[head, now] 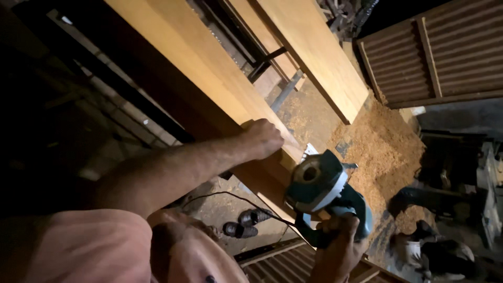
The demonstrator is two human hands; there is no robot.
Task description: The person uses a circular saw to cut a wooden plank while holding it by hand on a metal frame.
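Observation:
My left hand [264, 139] reaches out along my bare arm and grips the near end of a long light wooden board [199, 57], which runs up and to the left. My right hand [338, 249] is closed around the handle of a teal and grey hand-held power tool [322, 183]. The tool sits just right of the board's end, close to my left hand. Its black cord [236, 196] trails down to the left. Whether the tool touches the wood cannot be made out.
A second wooden board [314, 52] lies parallel further right. A heap of sawdust [385, 152] covers the floor beyond it. A corrugated metal sheet [445, 52] stands at upper right. A pair of dark shoes [246, 222] rests below. The left side is dark.

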